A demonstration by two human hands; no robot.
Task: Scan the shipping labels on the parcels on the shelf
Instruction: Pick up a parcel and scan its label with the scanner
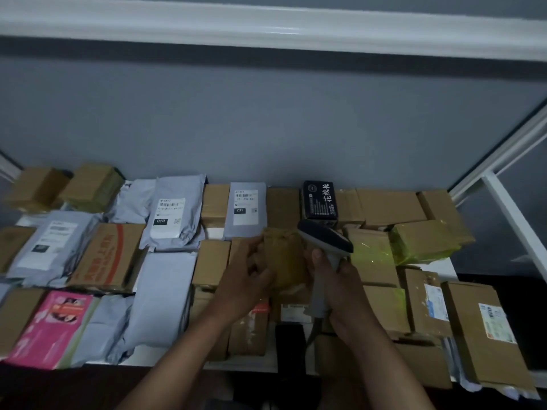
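Observation:
Many parcels cover the white shelf [444, 264]: brown cardboard boxes and grey poly bags. My left hand [245, 276] grips a small brown taped parcel [284, 255] at mid shelf, tilting it up. My right hand [337, 291] holds a grey handheld barcode scanner [325, 241] by its handle; its dark head sits just right of that parcel. No label shows on the parcel's visible face. Two grey bags carry white labels marked 010 [168, 217] and 231 [246, 207].
A black box with white characters [319, 199] stands at the back. Yellow-taped boxes [420, 241] lie to the right, a pink packet [56, 324] at front left. The grey back wall [266, 128] and a white upper shelf rail [266, 28] bound the space; a white post [515, 220] stands right.

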